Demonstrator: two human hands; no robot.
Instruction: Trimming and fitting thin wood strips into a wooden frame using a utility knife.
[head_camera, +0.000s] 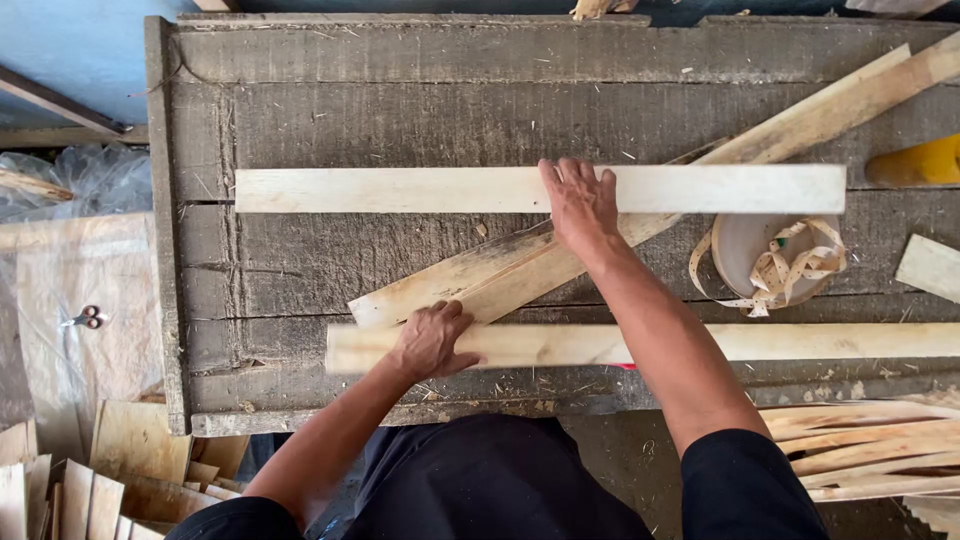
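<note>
Pale straight wooden slat (400, 190) lying across the far part of the grey plank workbench (300, 110), right hand (580, 200) pressed flat on it (fingers spread); left hand (430, 340) grasping the near pale wooden slat (700, 343).

A woodworking shop: rough plank workbench (300, 120), wood slats (540, 190), offcuts (110, 480).

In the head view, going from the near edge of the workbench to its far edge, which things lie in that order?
Near wooden slat under the left hand → thin angled strips → far pale slat under the right hand → bare far planks of the workbench. The long diagonal board crosses several, so I leave it out.
</note>
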